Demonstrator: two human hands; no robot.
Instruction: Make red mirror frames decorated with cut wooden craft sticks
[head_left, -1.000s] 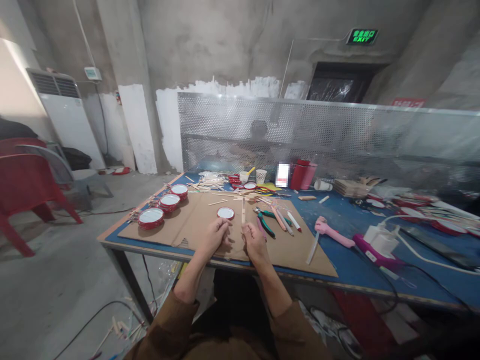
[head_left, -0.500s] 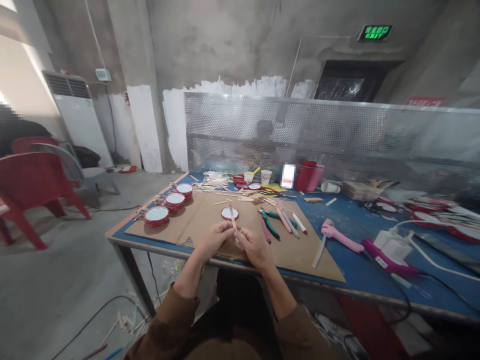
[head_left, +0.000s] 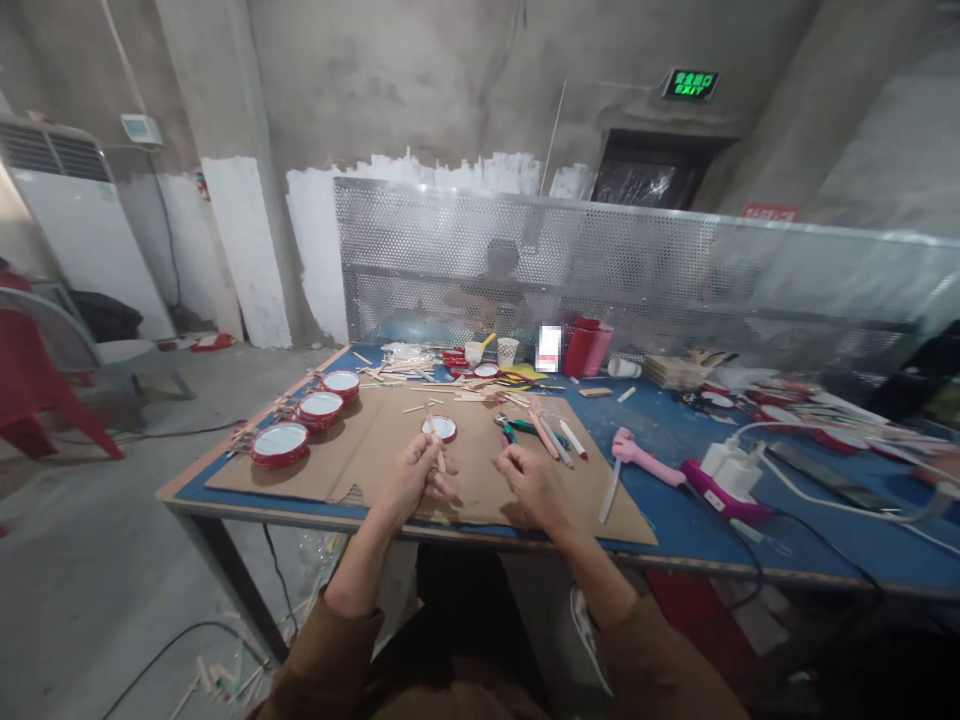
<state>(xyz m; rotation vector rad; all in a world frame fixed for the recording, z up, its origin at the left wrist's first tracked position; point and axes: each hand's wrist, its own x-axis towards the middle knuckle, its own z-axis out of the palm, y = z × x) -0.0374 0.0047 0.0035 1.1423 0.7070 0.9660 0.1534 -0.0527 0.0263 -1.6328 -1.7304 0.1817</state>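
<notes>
My left hand (head_left: 411,480) pinches a thin wooden craft stick (head_left: 439,455) that points up and away from me. Just beyond it lies a small red-rimmed drum with a white face (head_left: 439,428), on a sheet of cardboard (head_left: 375,420). My right hand (head_left: 531,482) hovers apart from the left, over the cardboard, with fingers curled; whether anything is inside them is hidden. Right behind that hand are green-handled pliers (head_left: 529,428). Beside the pliers lie several pens or markers, among them a white one with a red end (head_left: 573,438).
Three red drums with sticks stand along the left, the nearest (head_left: 279,445) largest in view. A pink glue gun (head_left: 645,460) rests by a purple power strip (head_left: 724,492) with white plugs. Loose sticks, paper cups (head_left: 508,350) and a red canister (head_left: 580,347) line the back.
My right hand has let go of the stick and moved right, toward the pliers. The stick stays in my left hand. The whole view has turned to the right.
</notes>
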